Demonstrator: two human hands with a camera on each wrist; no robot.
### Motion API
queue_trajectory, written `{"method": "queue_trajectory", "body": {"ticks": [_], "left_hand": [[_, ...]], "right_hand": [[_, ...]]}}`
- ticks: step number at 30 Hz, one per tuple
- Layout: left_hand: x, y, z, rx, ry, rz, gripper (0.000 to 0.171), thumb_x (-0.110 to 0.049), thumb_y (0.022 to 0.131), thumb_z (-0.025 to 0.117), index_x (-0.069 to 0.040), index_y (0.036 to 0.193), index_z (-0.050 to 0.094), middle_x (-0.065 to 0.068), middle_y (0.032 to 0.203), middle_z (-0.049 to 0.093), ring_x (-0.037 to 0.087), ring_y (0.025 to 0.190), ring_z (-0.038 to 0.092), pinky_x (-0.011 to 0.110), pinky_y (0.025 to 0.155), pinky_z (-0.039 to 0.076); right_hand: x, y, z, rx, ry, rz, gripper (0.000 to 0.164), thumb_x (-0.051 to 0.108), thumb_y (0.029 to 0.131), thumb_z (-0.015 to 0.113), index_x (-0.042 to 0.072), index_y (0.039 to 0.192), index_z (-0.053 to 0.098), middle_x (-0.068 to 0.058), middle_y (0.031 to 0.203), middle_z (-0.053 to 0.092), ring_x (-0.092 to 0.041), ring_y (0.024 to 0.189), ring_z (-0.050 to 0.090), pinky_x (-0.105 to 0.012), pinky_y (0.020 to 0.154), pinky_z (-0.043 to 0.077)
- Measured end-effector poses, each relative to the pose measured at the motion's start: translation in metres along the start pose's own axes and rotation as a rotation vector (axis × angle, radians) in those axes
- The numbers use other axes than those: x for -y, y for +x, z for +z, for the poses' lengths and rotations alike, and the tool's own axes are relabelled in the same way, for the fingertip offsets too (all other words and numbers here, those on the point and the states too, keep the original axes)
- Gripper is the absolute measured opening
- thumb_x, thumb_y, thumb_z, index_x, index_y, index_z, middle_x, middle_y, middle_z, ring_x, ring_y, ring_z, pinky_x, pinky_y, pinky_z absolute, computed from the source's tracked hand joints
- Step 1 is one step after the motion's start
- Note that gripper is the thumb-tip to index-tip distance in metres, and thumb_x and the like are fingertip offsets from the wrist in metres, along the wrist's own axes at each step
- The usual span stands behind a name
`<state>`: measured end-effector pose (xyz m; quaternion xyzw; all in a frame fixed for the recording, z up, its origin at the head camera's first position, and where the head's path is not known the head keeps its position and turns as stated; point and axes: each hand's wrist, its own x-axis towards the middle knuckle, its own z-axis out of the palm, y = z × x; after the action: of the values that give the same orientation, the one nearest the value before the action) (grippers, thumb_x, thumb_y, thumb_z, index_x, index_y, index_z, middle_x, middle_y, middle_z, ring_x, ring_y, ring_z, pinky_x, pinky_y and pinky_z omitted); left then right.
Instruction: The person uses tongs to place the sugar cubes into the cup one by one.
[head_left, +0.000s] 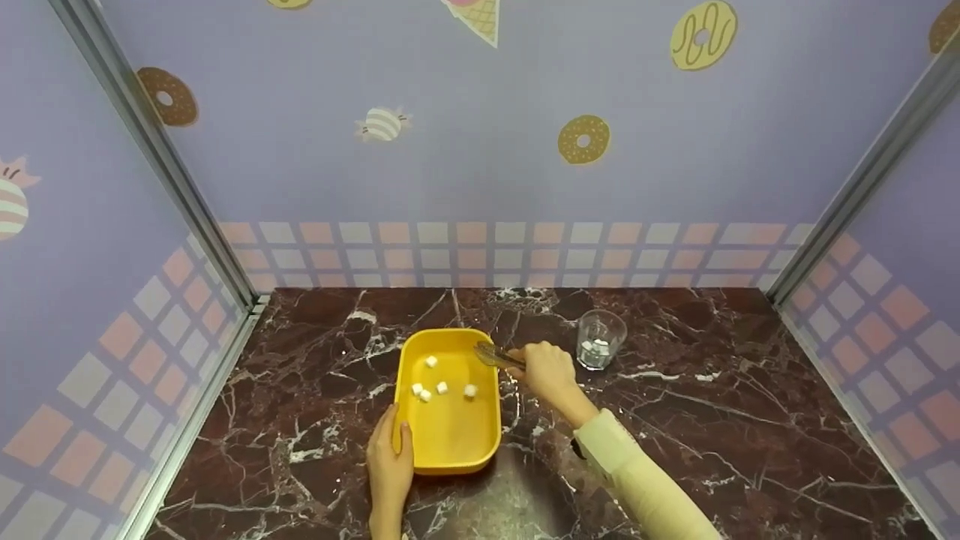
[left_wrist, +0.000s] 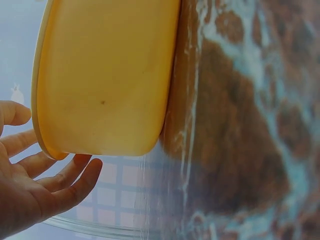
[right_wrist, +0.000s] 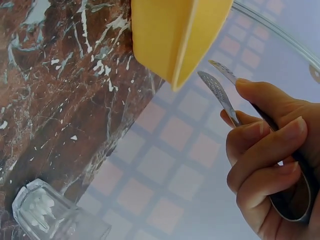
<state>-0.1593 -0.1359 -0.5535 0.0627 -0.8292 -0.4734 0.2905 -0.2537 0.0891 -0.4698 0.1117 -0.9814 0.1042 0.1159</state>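
Observation:
A yellow rectangular tray (head_left: 457, 450) with several small white cubes (head_left: 442, 388) inside sits on the dark marbled tabletop. My left hand (head_left: 390, 457) holds its left side, thumb at the rim and fingers along the outer wall. In the left wrist view those fingers (left_wrist: 75, 187) are spread, some tips hidden behind the tray. My right hand (head_left: 549, 369) grips metal tongs (head_left: 495, 355) over the tray's far right rim. In the right wrist view the perforated tong tips stand apart with nothing between them. A clear glass (head_left: 600, 337) with white pieces at its bottom stands right of that hand.
Behind the marbled tabletop (head_left: 712, 420) rises a lilac wall (head_left: 480, 180) with sweets and a pink-and-white tile pattern. Side panels with metal edge rails (head_left: 176, 172) stand at left and right.

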Motion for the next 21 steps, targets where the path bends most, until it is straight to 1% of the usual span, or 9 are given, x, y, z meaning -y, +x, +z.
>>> {"method": "queue_trajectory", "body": {"ticks": [5,11,14,21], "left_hand": [[0.0,0.0,-0.001,-0.003,-0.004,0.004,0.031,0.0,0.084,0.055,0.007,0.114,0.056,0.026,0.118,0.055,0.039,0.11,0.052,0.047,0.096,0.041],[0.0,0.001,-0.001,-0.004,-0.008,0.001,0.031,0.0,0.083,0.055,0.006,0.114,0.056,0.026,0.117,0.055,0.039,0.11,0.052,0.047,0.096,0.041],[0.0,0.001,-0.002,-0.003,-0.012,-0.005,0.031,-0.001,0.084,0.055,0.006,0.114,0.056,0.026,0.118,0.055,0.039,0.11,0.052,0.047,0.097,0.04],[0.0,0.001,-0.003,0.008,-0.02,-0.03,0.032,-0.001,0.084,0.055,0.006,0.116,0.055,0.025,0.12,0.054,0.038,0.112,0.051,0.046,0.098,0.04]], "right_hand": [[0.002,-0.001,0.003,0.019,0.002,-0.012,0.018,0.034,0.072,0.071,0.028,0.088,0.072,-0.01,0.072,0.068,-0.031,0.061,0.063,-0.042,0.046,0.047],[0.005,0.001,0.003,0.031,0.023,-0.008,0.023,0.036,0.071,0.071,0.028,0.093,0.072,-0.011,0.078,0.069,-0.032,0.063,0.062,-0.042,0.045,0.047],[0.007,0.0,0.005,0.025,0.023,-0.007,0.025,0.036,0.071,0.071,0.028,0.094,0.071,-0.012,0.077,0.069,-0.032,0.062,0.063,-0.042,0.046,0.048],[0.015,0.002,0.01,0.006,0.005,-0.055,0.019,0.031,0.071,0.072,0.025,0.089,0.073,-0.01,0.074,0.069,-0.032,0.06,0.062,-0.043,0.044,0.047]]}}
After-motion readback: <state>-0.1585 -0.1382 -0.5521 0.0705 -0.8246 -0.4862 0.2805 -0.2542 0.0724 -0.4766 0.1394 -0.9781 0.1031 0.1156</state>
